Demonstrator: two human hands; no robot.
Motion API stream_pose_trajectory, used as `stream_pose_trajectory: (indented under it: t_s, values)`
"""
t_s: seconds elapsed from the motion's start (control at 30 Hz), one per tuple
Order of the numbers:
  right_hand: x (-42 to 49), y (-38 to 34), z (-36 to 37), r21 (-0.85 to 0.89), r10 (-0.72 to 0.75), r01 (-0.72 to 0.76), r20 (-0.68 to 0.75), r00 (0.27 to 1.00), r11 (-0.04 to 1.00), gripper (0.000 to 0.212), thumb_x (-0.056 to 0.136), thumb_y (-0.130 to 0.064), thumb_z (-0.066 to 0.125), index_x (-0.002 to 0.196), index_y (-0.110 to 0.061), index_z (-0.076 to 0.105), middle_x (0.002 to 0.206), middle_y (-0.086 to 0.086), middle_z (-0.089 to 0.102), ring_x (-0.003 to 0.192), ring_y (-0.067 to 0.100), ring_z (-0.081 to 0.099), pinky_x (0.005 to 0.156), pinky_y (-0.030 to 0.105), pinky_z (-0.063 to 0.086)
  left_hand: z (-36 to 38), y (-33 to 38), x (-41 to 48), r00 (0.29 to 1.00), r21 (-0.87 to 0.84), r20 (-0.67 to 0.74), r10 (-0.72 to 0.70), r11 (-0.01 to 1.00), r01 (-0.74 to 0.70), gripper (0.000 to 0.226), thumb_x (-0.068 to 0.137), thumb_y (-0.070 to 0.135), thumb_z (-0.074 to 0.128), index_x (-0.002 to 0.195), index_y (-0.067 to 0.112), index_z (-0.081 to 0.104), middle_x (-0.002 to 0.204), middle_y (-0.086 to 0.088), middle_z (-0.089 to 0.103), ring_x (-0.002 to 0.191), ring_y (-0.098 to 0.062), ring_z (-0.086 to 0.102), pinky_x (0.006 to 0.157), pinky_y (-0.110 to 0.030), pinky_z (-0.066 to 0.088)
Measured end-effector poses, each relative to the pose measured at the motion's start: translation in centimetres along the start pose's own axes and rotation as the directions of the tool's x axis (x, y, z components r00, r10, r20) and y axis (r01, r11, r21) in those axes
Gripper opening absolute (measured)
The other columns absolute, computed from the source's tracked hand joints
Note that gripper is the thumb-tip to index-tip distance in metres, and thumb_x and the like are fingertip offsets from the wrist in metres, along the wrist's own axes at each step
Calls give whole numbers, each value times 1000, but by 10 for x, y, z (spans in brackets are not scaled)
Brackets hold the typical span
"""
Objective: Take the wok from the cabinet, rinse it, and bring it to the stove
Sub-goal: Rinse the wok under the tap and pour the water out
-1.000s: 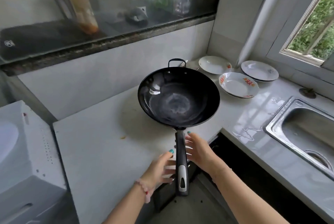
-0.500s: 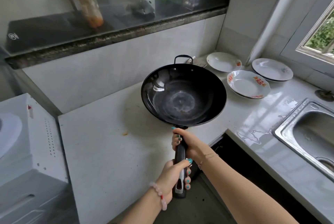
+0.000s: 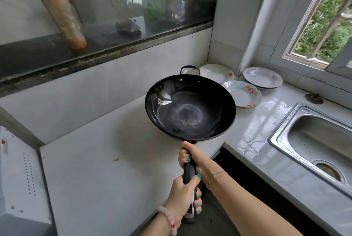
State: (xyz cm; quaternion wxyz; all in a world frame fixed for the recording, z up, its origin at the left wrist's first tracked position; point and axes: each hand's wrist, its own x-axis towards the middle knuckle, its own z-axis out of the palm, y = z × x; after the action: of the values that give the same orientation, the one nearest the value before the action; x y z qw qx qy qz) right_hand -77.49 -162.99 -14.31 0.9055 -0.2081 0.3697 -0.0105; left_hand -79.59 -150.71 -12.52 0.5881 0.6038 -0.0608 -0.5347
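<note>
Both hands gripped the long handle of the round black steel wok (image 3: 190, 108), right hand (image 3: 192, 156) farther, left hand (image 3: 182, 197) nearer; it hung over the white countertop (image 3: 95, 159); swung right toward the steel sink (image 3: 285, 119), its rim might clip the white patterned plates (image 3: 242, 94).

No word, brand or number can be read. At three o'clock in the view, a white plate (image 3: 240, 97) bears red-orange rim marks at two and five o'clock. The upper one resembles a Chinese double-happiness sign but is too blurred to confirm.
</note>
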Motion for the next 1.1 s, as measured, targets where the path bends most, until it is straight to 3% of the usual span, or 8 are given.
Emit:
stream_pose_trajectory:
  t_s: [0.3,0.47,0.6,0.77,1.1]
  values:
    - [-62,-49,-51,96,-225,231,-63,972,968,47,93,-12,38,48,-19,27,33,-8,24,23,4,23,25,14,21,63,-8,20,970,105,241,-1,994,-25,31,92,29,54,75,8,39,44,-3,42,32,-16,38,35,-22,34]
    - [-110,-77,-100,115,-398,421,-181,900,900,38,92,-12,36,56,-18,28,32,-9,24,22,3,23,24,14,23,116,-11,29,887,200,459,-48,979,-50,33,90,38,54,78,10,42,46,-2,45,34,-15,41,36,-22,36]
    - [-144,-92,-145,194,-451,510,-280,848,838,35,91,-11,40,58,-18,32,35,-9,24,25,3,23,26,13,22,159,-18,36,822,300,557,-122,952,-62,31,94,36,49,81,9,42,46,-2,48,34,-15,43,36,-22,38]
    - [-171,-110,-195,302,-427,525,-336,840,796,47,89,-8,40,43,-17,32,33,-8,24,24,4,22,26,14,22,209,-30,51,780,384,585,-222,923,-25,26,96,29,44,83,8,42,46,-3,49,33,-15,44,35,-22,39]
    - [-194,-139,-277,405,-352,492,-373,859,771,39,87,-5,43,53,-18,29,34,-7,27,24,6,26,25,15,25,290,-56,70,779,460,536,-325,887,53,26,96,24,44,78,6,43,46,-6,47,32,-16,42,35,-22,38]
